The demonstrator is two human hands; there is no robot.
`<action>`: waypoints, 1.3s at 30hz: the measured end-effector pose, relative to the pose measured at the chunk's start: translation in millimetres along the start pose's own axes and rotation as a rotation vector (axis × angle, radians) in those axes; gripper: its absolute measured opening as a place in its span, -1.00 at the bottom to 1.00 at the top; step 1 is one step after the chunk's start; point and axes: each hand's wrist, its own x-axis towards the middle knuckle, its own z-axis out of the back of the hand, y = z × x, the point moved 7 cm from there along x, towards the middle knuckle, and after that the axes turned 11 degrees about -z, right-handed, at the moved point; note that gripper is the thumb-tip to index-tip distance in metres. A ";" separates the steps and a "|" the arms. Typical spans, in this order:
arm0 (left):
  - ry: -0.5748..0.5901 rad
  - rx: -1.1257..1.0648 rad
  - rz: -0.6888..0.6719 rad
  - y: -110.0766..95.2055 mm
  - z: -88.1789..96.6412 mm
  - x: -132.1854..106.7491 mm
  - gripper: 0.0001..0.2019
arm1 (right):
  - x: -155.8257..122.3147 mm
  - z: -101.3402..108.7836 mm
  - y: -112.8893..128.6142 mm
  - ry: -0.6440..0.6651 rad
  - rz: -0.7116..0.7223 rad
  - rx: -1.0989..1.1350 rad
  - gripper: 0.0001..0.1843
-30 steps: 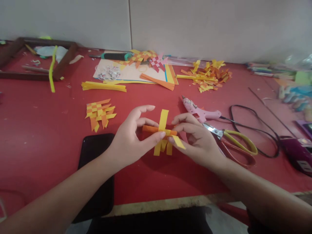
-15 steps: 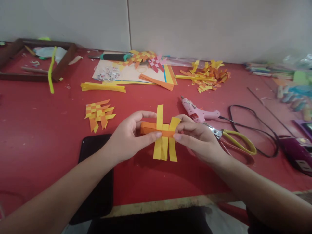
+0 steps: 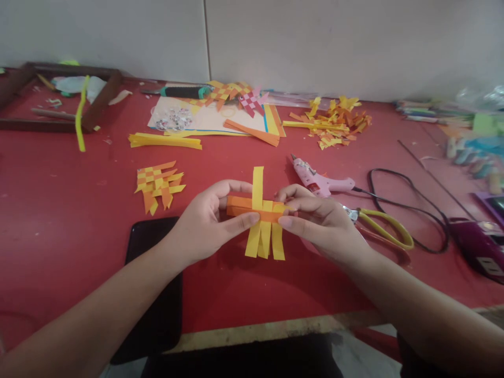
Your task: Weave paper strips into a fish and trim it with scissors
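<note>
Between my hands, above the red table's front part, is a weave of orange and yellow paper strips (image 3: 265, 216). Orange strips run sideways, and yellow ones cross them with tails hanging down. A single yellow strip stands upright at the top. My left hand (image 3: 214, 220) pinches the weave at its left, thumb on the front and fingers behind. My right hand (image 3: 315, 223) grips the right end, its thumb on the orange strip and its fingertips at a folded yellow strip. To the left lies a finished-looking woven paper fish (image 3: 157, 184) in the same colours.
A pink glue gun (image 3: 321, 181) and yellow-handled scissors (image 3: 384, 226) lie close to my right hand. A dark tablet-like slab (image 3: 153, 294) is under my left forearm. Behind are yellow strips (image 3: 165, 140), orange strips (image 3: 252, 132), paper scraps (image 3: 338, 123) and a wooden frame (image 3: 112, 84).
My right fingers have folded the right-hand yellow strip down; before, it stuck up above the weave. My left hand keeps its hold, and the view has shifted slightly.
</note>
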 end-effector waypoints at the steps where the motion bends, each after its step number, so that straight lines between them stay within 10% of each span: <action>1: -0.001 0.015 -0.005 -0.2 0.8 0.3 -0.56 | 0.0 0.7 -0.3 -0.008 0.006 -0.005 -0.92; 39: 0.004 0.112 -0.005 0.3 3.1 -0.1 -0.70 | 0.7 0.8 -2.5 -0.063 0.057 -0.145 -0.90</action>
